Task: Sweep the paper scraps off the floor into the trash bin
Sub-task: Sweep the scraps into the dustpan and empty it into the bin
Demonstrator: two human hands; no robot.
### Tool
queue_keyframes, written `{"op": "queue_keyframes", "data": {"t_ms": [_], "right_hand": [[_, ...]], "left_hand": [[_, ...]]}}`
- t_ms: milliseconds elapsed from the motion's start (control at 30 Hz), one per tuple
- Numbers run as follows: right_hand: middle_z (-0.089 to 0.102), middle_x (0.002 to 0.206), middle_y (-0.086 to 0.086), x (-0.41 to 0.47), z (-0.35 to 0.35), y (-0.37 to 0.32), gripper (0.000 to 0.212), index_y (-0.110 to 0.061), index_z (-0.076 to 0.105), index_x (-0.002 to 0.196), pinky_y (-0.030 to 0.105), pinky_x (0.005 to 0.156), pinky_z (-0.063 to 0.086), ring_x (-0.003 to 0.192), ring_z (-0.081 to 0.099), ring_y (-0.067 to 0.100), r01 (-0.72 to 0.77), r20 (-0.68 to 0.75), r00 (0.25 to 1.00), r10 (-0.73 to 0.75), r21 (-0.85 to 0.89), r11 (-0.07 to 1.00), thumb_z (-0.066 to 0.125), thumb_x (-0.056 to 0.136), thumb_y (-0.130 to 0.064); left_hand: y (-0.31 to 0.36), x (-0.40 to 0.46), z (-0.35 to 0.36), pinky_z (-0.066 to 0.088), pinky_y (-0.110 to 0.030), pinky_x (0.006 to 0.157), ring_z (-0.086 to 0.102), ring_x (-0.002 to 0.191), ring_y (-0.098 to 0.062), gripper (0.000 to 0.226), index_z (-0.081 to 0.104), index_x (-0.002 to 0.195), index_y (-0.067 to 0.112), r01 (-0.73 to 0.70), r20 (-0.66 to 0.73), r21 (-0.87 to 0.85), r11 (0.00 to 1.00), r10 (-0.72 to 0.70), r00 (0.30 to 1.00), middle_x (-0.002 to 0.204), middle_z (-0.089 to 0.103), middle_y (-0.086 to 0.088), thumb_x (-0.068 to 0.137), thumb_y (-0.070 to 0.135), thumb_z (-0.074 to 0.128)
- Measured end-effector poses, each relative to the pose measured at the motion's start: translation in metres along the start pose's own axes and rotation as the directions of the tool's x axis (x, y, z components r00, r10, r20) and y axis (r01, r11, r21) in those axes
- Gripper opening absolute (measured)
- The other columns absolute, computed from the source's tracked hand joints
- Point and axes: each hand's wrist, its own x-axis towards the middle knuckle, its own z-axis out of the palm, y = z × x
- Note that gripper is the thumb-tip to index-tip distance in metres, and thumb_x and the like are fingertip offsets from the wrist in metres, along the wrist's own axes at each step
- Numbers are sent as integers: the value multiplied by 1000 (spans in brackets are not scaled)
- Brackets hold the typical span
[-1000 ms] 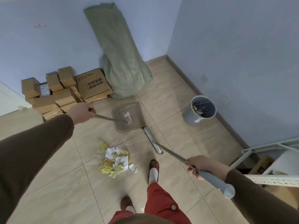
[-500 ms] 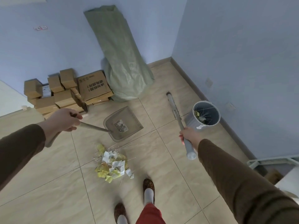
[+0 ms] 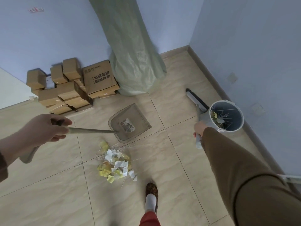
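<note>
The left hand (image 3: 44,129) clenches the long beige handle of a translucent brown plastic dustpan (image 3: 130,123), whose handle runs rightward to a pan lying on the tan tiled floor (image 3: 48,193), mouth toward the pile. The right hand (image 3: 199,128) grasps the grey broom (image 3: 196,99); its shaft points away toward the wall, head beside the grey round trash bin (image 3: 227,117). Yellow and white paper scraps (image 3: 115,163) lie heaped just below the pan.

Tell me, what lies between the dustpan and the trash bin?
In the head view, only bare floor tile lies between the dustpan and the trash bin; the broom stands beside the bin.
</note>
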Motion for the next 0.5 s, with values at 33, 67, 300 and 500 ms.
{"op": "queue_keyframes", "data": {"t_ms": [33,67,300,500], "right_hand": [[43,80,8,-6,16,8,46,-2,35,144,31,57,45,64,47,19,31,-1,1000,-31,-14,999,39,99,1],[41,78,6,-17,33,18,52,-1,30,148,34,58,48,63,48,20,44,5,999,-44,-33,998,40,97,3],[41,78,3,-141,157,98,62,-9,22,152,41,70,54,65,51,20,84,187,980,-67,-87,993,42,95,4],[43,75,7,-268,258,155,43,-7,27,146,34,62,48,59,44,17,73,268,963,-30,-149,986,33,104,-14]], "left_hand": [[-7,-6,-4,58,-47,87,74,85,-30,21,74,99,18,4,-8,-3,1000,-4,1000,95,74,-11,85,1,71],[-15,-13,-8,58,-47,87,74,85,-30,21,74,97,18,3,-16,-2,1000,-3,1000,94,74,-11,85,1,71],[-101,-116,-47,59,-46,85,75,84,-28,16,75,90,19,7,-56,14,1000,-6,998,86,76,-11,84,5,72],[-199,-237,-73,61,-44,81,76,78,-27,15,75,87,16,32,-84,4,999,-32,996,78,76,-11,82,4,68]]}}
